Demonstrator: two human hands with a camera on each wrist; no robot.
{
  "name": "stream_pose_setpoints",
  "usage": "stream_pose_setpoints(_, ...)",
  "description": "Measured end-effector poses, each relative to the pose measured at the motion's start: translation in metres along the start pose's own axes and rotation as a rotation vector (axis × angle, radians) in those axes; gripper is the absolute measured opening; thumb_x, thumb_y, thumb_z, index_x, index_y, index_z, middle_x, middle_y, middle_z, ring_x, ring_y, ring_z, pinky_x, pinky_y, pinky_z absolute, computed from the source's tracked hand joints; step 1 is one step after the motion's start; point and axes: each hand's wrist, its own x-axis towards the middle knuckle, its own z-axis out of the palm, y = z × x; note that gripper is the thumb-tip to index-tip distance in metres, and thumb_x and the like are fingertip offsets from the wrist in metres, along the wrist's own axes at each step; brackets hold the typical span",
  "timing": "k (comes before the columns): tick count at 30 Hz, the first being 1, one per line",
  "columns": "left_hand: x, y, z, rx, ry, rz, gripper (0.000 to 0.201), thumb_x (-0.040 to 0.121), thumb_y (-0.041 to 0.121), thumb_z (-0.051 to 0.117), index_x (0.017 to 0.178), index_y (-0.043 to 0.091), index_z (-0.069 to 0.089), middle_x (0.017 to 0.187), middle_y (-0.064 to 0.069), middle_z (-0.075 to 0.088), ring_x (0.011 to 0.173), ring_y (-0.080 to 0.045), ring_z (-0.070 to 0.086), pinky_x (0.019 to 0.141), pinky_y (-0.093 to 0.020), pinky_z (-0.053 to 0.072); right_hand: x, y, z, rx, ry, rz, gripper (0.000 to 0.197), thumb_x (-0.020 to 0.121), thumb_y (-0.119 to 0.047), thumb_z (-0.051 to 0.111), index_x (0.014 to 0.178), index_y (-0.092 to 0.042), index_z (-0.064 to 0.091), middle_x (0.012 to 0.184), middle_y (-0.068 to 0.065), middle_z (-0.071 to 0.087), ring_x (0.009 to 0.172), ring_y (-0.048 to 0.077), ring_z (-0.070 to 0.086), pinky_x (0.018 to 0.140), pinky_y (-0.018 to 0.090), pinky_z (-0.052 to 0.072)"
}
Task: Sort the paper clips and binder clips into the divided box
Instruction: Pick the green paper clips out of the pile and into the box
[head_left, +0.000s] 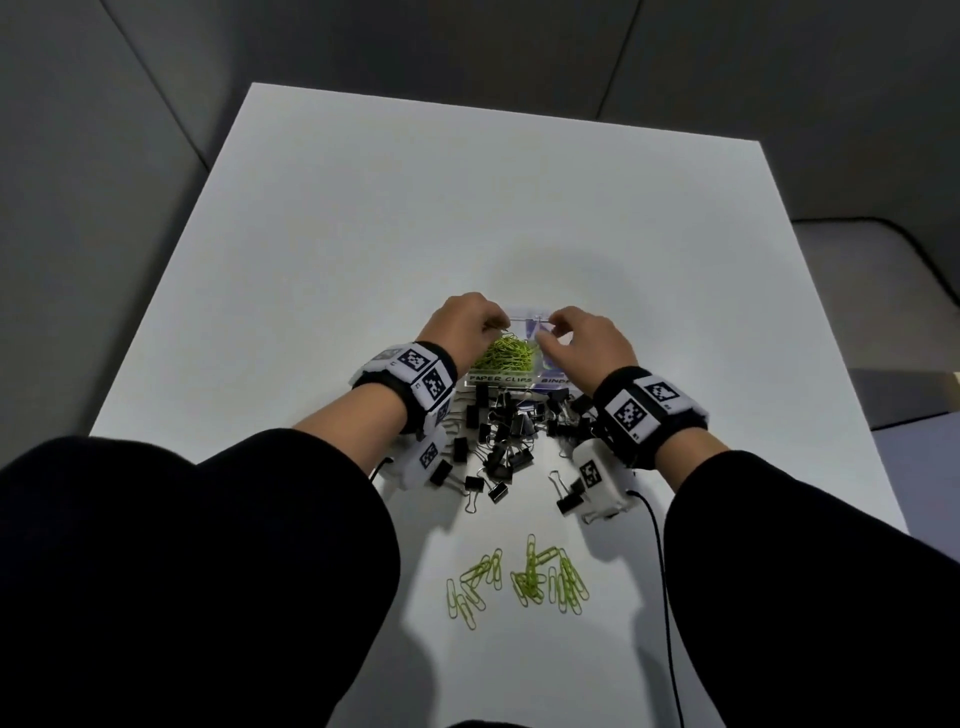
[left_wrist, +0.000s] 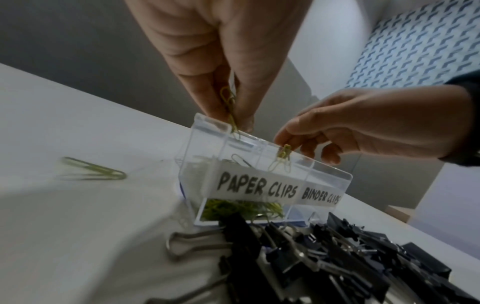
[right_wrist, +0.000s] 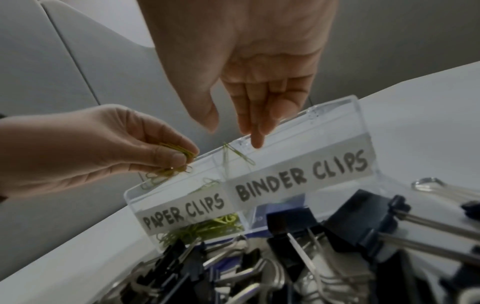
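Observation:
A clear divided box labelled PAPER CLIPS and BINDER CLIPS stands mid-table. Its left compartment holds a heap of green paper clips; the right one shows a blue floor. My left hand pinches a few green paper clips just above the left compartment's rim. My right hand hovers over the divider with straight fingers, thumb apart. A green clip hangs just under them at the divider. Black binder clips lie piled in front of the box.
Several loose green paper clips lie on the white table near its front edge, and one more lies left of the box. A black cable runs from my right wrist toward me. Grey floor surrounds the table.

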Motion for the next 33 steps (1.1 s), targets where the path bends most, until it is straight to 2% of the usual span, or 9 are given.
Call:
stream_pose_setpoints(4, -0.003, 0.001, -0.001, 0.086, -0.129, 0.065, 0.027, 0.091, 0.014, 0.057, 0.117, 0.010, 0.063, 0.123, -0.009, 0.059, 0.113, -0.023, 0.056, 0.100, -0.034, 0.043, 0.001, -0.003, 0.010, -0.107, -0.090, 0.041, 0.028, 0.088, -0.035, 0.051, 0.101, -0.011, 0.060, 0.101, 0.005, 0.066, 0.095, 0.025, 0.061, 0.075, 0.030, 0.043)
stream_pose_setpoints(8, -0.012, -0.003, -0.003, 0.071, -0.110, 0.118, 0.024, 0.090, 0.018, 0.058, 0.113, 0.014, 0.063, 0.119, -0.004, 0.057, 0.108, -0.020, 0.055, 0.093, -0.033, 0.046, -0.003, -0.006, 0.006, -0.068, 0.021, 0.017, 0.024, 0.090, -0.032, 0.053, 0.092, -0.009, 0.061, 0.093, 0.009, 0.067, 0.088, 0.028, 0.061, 0.075, 0.034, 0.047)
stream_pose_setpoints(13, -0.039, -0.005, -0.006, 0.087, -0.037, 0.170, 0.017, 0.091, 0.020, 0.056, 0.105, 0.015, 0.063, 0.106, -0.003, 0.060, 0.092, -0.016, 0.055, 0.079, -0.028, 0.044, -0.010, -0.018, -0.002, -0.042, 0.016, -0.135, 0.035, 0.090, -0.038, 0.054, 0.117, -0.016, 0.059, 0.108, 0.000, 0.066, 0.098, 0.020, 0.060, 0.076, 0.027, 0.042)
stream_pose_setpoints(15, -0.058, -0.006, -0.003, 0.097, -0.111, 0.170, 0.017, 0.091, 0.021, 0.054, 0.105, 0.016, 0.063, 0.105, -0.001, 0.063, 0.090, -0.015, 0.056, 0.078, -0.027, 0.045, -0.019, -0.018, -0.005, -0.067, 0.030, -0.155, 0.033, 0.092, -0.036, 0.051, 0.116, -0.015, 0.059, 0.108, 0.001, 0.065, 0.094, 0.019, 0.058, 0.074, 0.026, 0.040)
stream_pose_setpoints(17, -0.080, -0.010, 0.001, 0.173, -0.255, 0.171, 0.021, 0.091, 0.021, 0.054, 0.111, 0.018, 0.061, 0.111, 0.001, 0.062, 0.096, -0.015, 0.057, 0.080, -0.026, 0.045, -0.035, -0.013, -0.008, -0.102, 0.016, -0.176, 0.024, 0.094, -0.030, 0.047, 0.105, -0.013, 0.061, 0.102, 0.003, 0.065, 0.087, 0.019, 0.058, 0.070, 0.025, 0.039)
stream_pose_setpoints(21, -0.130, -0.017, 0.014, 0.371, -0.516, 0.234, 0.044, 0.088, 0.026, 0.059, 0.130, 0.021, 0.047, 0.124, 0.000, 0.051, 0.110, -0.016, 0.053, 0.086, -0.023, 0.045, -0.082, 0.007, -0.008, -0.263, -0.194, -0.254, 0.021, 0.094, -0.029, 0.047, 0.103, -0.012, 0.058, 0.102, 0.005, 0.066, 0.080, 0.014, 0.053, 0.069, 0.024, 0.044)
stream_pose_setpoints(25, -0.169, -0.023, 0.026, 0.481, -0.651, 0.193, 0.079, 0.073, 0.038, 0.073, 0.138, 0.024, 0.031, 0.135, 0.001, 0.036, 0.122, -0.018, 0.040, 0.096, -0.032, 0.043, -0.131, 0.032, 0.004, -0.390, -0.534, -0.216, 0.053, 0.084, -0.043, 0.061, 0.125, -0.015, 0.045, 0.123, 0.004, 0.056, 0.102, 0.017, 0.056, 0.088, 0.027, 0.049)
stream_pose_setpoints(28, -0.187, -0.023, 0.039, 0.444, -0.648, 0.161, 0.083, 0.072, 0.035, 0.074, 0.140, 0.023, 0.028, 0.136, -0.001, 0.034, 0.124, -0.019, 0.037, 0.097, -0.031, 0.039, -0.158, 0.047, 0.014, -0.397, -0.601, -0.226, 0.070, 0.078, -0.041, 0.068, 0.133, -0.014, 0.034, 0.132, 0.005, 0.047, 0.108, 0.021, 0.054, 0.092, 0.029, 0.048)
stream_pose_setpoints(33, -0.199, -0.017, 0.061, 0.246, -0.510, 0.062, 0.061, 0.079, 0.030, 0.069, 0.133, 0.017, 0.043, 0.128, -0.004, 0.043, 0.114, -0.020, 0.047, 0.093, -0.026, 0.041, -0.180, 0.058, 0.038, -0.325, -0.470, -0.290, 0.056, 0.082, -0.020, 0.067, 0.129, -0.012, 0.038, 0.121, 0.007, 0.051, 0.100, 0.021, 0.054, 0.085, 0.027, 0.048)
